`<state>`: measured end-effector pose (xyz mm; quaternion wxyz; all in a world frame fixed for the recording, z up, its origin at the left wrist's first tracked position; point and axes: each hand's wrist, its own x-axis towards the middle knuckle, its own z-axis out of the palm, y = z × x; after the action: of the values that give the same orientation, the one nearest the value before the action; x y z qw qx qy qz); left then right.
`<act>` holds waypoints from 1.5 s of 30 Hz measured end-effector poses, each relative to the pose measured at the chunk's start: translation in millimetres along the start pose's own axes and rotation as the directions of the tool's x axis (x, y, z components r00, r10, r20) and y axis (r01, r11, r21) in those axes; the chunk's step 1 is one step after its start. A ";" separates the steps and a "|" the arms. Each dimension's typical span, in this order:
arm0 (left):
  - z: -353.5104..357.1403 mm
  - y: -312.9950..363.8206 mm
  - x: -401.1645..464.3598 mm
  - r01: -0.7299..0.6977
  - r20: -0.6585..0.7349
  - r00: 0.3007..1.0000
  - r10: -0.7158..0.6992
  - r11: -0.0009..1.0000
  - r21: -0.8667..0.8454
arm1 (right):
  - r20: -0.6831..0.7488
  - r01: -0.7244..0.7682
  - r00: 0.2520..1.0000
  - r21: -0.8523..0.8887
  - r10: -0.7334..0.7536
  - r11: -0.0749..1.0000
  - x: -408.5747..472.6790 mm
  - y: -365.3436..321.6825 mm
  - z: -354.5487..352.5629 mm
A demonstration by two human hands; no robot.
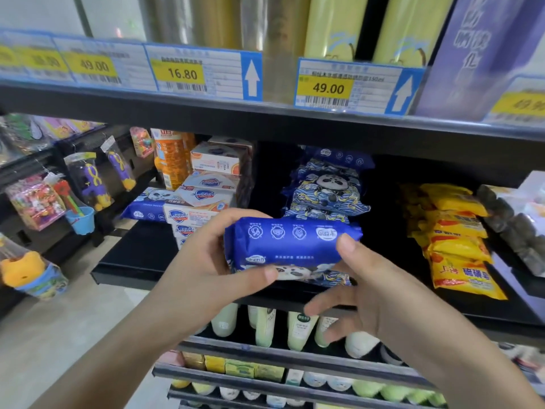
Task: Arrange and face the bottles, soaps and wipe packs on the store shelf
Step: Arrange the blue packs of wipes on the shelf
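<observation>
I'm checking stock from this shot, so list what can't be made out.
- Head view: front of the stacked Safeguard soap boxes, lower ones behind the left hand.
- Underside of the blue wipe pack, covered by both hands; right hand.
- Leftmost price tags: blurred.
- Purple box: cut off by the right edge.

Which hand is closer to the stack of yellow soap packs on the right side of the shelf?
Right. The right hand pinches the blue wipe pack's right end, just left of the yellow soap packs. The left hand grips the pack's far end, farther away.
</observation>
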<state>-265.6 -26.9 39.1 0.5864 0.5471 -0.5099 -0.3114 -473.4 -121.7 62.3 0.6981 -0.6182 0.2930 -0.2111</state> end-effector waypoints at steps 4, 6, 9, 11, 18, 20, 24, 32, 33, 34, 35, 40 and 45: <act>-3.7 -4.1 -3.7 -0.054 0.048 0.997 0.052 0.998 0.044 | 0.026 -0.060 0.998 0.059 0.059 0.996 5.4 2.8 6.7; -4.5 -5.7 -6.0 -0.055 0.066 0.996 0.051 0.996 0.064 | 0.013 -0.054 0.998 0.073 0.054 0.996 7.2 5.4 9.6; -5.8 -8.1 -7.3 -0.063 0.048 0.997 0.059 0.994 0.085 | -0.018 -0.022 1.000 0.094 0.024 0.995 11.2 8.8 11.8; -5.4 -9.2 -8.4 -0.064 0.040 0.997 0.061 0.994 0.092 | -0.041 -0.002 0.999 0.101 0.006 0.995 12.4 10.4 13.1; -14.0 -13.7 -11.3 0.080 0.047 0.996 -0.082 0.996 0.034 | -0.153 0.081 0.986 0.123 -0.062 0.989 7.9 10.6 10.9; -16.2 -10.6 -6.5 0.165 -0.008 0.986 -0.166 0.984 -0.065 | -0.180 0.149 0.974 0.046 -0.139 0.988 4.4 9.7 11.4; -12.6 -1.4 9.6 0.414 -0.077 0.880 -0.469 0.837 -0.358 | -0.189 0.285 0.932 -0.140 -0.308 0.948 -2.9 9.9 14.5; -4.4 15.6 -3.5 0.522 0.260 0.853 -0.453 0.724 -0.451 | -0.064 0.495 0.825 -0.398 -0.562 0.772 2.4 29.0 19.1; -4.0 14.3 -4.4 0.551 0.342 0.826 -0.449 0.772 -0.316 | -0.046 0.503 0.822 -0.409 -0.568 0.761 3.4 31.5 18.5; -5.4 12.8 -1.2 0.536 0.322 0.827 -0.460 0.818 -0.209 | -0.033 0.507 0.820 -0.420 -0.571 0.752 4.3 33.3 18.4; -6.3 13.4 2.0 0.547 0.277 0.822 -0.497 0.824 -0.144 | -0.024 0.510 0.817 -0.433 -0.575 0.743 5.0 35.3 18.0; -7.9 4.5 0.7 0.471 0.226 0.873 -0.432 0.867 -0.163 | 0.008 0.494 0.813 -0.539 -0.582 0.683 5.0 37.6 16.4; -11.7 1.5 -0.2 0.399 0.125 0.914 -0.386 0.911 -0.106 | -0.044 0.448 0.858 -0.425 -0.512 0.786 0.8 29.9 17.3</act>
<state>-255.0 -22.5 41.9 0.5193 0.5826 -0.3974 -0.4827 -463.2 -105.0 33.8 0.4543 -0.7832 0.2165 -0.3652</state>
